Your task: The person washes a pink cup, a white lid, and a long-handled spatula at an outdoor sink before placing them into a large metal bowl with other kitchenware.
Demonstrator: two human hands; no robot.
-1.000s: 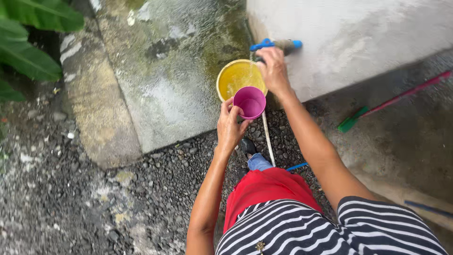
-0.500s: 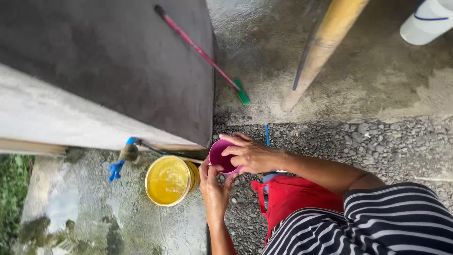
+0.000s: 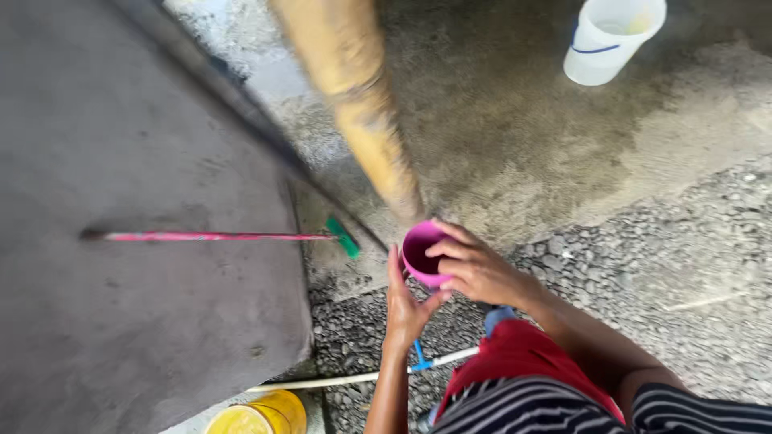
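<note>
Both hands hold a small pink cup (image 3: 422, 255): the left hand (image 3: 406, 301) cradles it from below with its palm open against it, while the right hand (image 3: 474, 269) curls its fingers over the rim. A yellow bucket (image 3: 257, 414) sits well below the left hand; a white bucket (image 3: 611, 36) stands far beyond the right.

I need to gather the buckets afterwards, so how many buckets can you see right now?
2: a white bucket on the concrete at top right, and a yellow bucket at the bottom edge, partly cut off. Others may be out of view.

cup (image 3: 422, 255) between hands, bucket (image 3: 251, 415) lower left
</note>
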